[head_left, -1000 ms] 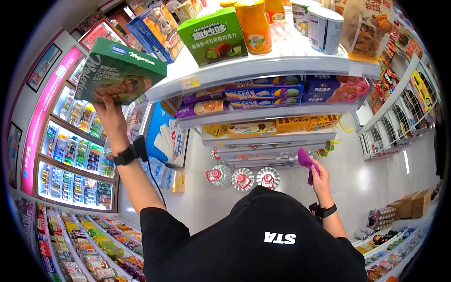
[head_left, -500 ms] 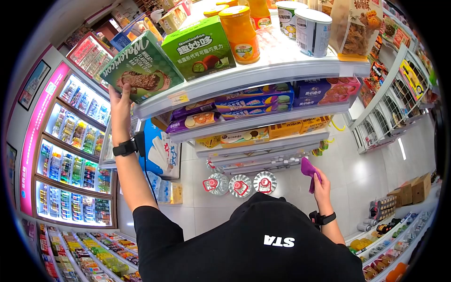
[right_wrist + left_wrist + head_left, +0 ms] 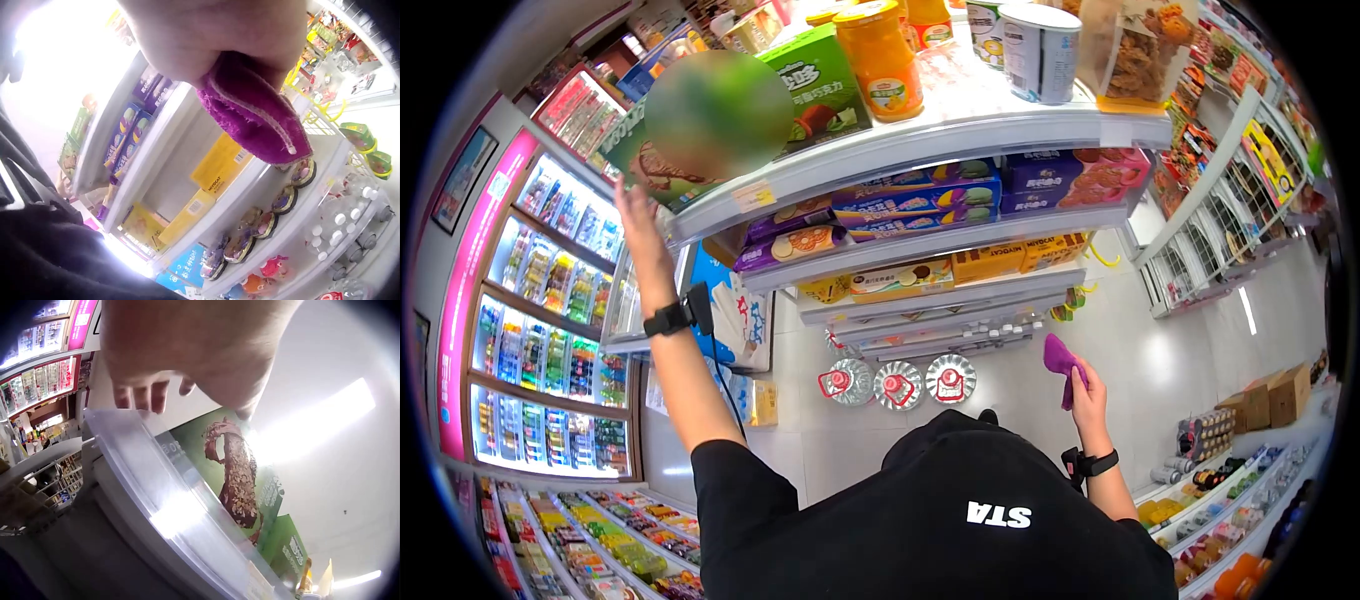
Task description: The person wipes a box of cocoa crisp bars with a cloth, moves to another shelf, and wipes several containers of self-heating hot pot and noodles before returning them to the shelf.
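A dark green cocoa bar box (image 3: 662,172) stands at the left end of the top shelf, part of its front blurred in the head view. My left hand (image 3: 645,235) is beside its left edge with the fingers straight. In the left wrist view the thumb tip is right at the box (image 3: 234,469) and the other fingers reach past the shelf's clear front lip (image 3: 140,459). A brighter green chocolate box (image 3: 828,85) stands beside the dark one. Low on the right, my right hand (image 3: 1088,395) grips a purple cloth (image 3: 253,115), its free end sticking out of the fingers.
Orange jars (image 3: 880,60), a white tub (image 3: 1040,55) and a snack bag (image 3: 1140,50) line the top shelf. Purple biscuit boxes (image 3: 920,210) fill the shelf below. Several large water bottles (image 3: 898,385) stand on the floor. A wire rack (image 3: 1215,215) is to the right.
My left hand brought the dark green box down onto the shelf end beside the brighter green one, then loosened from it and straightened its fingers. The right hand keeps the purple cloth low.
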A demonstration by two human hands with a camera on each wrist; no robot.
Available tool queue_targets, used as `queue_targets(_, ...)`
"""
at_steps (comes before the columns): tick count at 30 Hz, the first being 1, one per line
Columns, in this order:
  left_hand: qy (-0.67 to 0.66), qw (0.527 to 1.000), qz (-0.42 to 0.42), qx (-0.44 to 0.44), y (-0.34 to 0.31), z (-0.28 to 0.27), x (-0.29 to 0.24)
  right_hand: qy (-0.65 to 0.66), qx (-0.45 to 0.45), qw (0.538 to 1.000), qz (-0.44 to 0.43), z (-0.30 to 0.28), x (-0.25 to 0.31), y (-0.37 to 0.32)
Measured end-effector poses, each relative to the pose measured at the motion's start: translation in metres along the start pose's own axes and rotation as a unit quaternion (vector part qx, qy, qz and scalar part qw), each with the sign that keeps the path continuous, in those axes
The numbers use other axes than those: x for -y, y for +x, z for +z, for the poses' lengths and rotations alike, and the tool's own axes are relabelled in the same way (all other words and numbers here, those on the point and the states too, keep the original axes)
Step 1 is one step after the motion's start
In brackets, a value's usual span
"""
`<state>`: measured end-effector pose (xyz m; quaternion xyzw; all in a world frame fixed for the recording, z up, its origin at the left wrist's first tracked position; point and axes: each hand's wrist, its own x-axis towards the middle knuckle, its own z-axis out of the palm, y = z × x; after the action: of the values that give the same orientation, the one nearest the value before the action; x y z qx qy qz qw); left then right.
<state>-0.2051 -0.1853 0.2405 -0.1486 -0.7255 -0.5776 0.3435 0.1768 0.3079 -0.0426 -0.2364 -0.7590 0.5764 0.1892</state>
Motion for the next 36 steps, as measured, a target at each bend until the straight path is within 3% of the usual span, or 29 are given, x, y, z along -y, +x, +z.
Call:
queue_targets(1,-0.022,1.0,0.021,-0.001,0.001,-0.014,0.018,-0.011,-0.024,1.0,0.005,0.0,-0.008,-0.004)
queue_targets(2,0.254,0.94,0.229,-0.025,-0.026,-0.029,0.023,0.023,0.001,0.999,0.031,-0.001,-0.013,-0.006)
queue_targets(3,0.016,0.983,-0.08,-0.165,-0.06,0.0,-0.033,0.058,0.005,0.996,0.066,-0.007,-0.016,-0.011)
queue_targets(4,0.19,0.972,0.053,-0.129,-0.055,-0.058,0.076,0.144,0.009,0.983,0.111,-0.007,-0.017,-0.015)
queue_targets(5,0.212,0.971,-0.009,-0.11,-0.072,-0.063,0.077,0.183,-0.003,0.969,0.165,-0.004,-0.039,-0.025)
queue_targets(6,-0.105,0.983,-0.069,-0.134,-0.113,-0.011,0.027,0.212,-0.038,0.955,0.204,-0.001,-0.047,-0.035)
queue_targets(7,-0.111,0.993,-0.031,0.007,-0.153,-0.006,0.031,0.243,-0.069,0.933,0.255,-0.005,-0.047,-0.047)
queue_targets(8,-0.088,0.994,-0.03,0.062,-0.19,0.02,0.028,0.223,-0.066,0.932,0.278,-0.017,-0.057,-0.058)
queue_targets(9,-0.08,0.985,-0.127,0.083,-0.23,0.036,0.039,0.215,-0.089,0.925,0.302,-0.021,-0.061,-0.069)
queue_targets(10,0.002,0.972,-0.165,0.166,-0.263,0.055,0.034,0.192,-0.119,0.923,0.311,-0.029,-0.081,-0.078)
queue_targets(12,-0.039,0.913,-0.281,0.293,-0.322,0.083,0.076,0.209,-0.158,0.913,0.311,-0.046,-0.081,-0.089)
queue_targets(16,-0.176,0.805,-0.421,0.378,-0.397,0.152,0.07,0.235,-0.233,0.908,0.257,-0.09,-0.101,-0.102)
queue_targets(18,-0.173,0.775,-0.411,0.447,-0.419,0.19,0.059,0.247,-0.285,0.886,0.271,-0.114,-0.103,-0.104)
queue_targets(23,-0.16,0.703,-0.39,0.572,-0.468,0.301,0.021,0.221,-0.333,0.888,0.225,-0.196,-0.129,-0.111)
queue_targets(24,-0.14,0.685,-0.385,0.603,-0.48,0.324,0.021,0.223,-0.35,0.886,0.207,-0.213,-0.147,-0.114)
queue_targets(25,-0.121,0.691,-0.328,0.633,-0.503,0.353,0.051,0.198,-0.341,0.885,0.249,-0.234,-0.159,-0.121)
queue_targets(28,-0.096,0.654,-0.323,0.677,-0.542,0.428,0.024,0.265,-0.441,0.835,0.197,-0.286,-0.19,-0.125)
queue_targets(29,-0.096,0.63,-0.308,0.707,-0.555,0.45,0.02,0.261,-0.438,0.837,0.2,-0.307,-0.195,-0.126)
queue_targets(32,-0.053,0.596,-0.323,0.733,-0.58,0.497,0.003,0.263,-0.444,0.828,0.219,-0.362,-0.209,-0.126)
queue_targets(34,-0.013,0.578,-0.334,0.745,-0.602,0.509,0.021,0.231,-0.439,0.826,0.269,-0.403,-0.178,-0.119)
queue_targets(36,0.069,0.533,-0.32,0.78,-0.611,0.519,0.019,0.335,-0.48,0.79,0.184,-0.436,-0.181,-0.107)
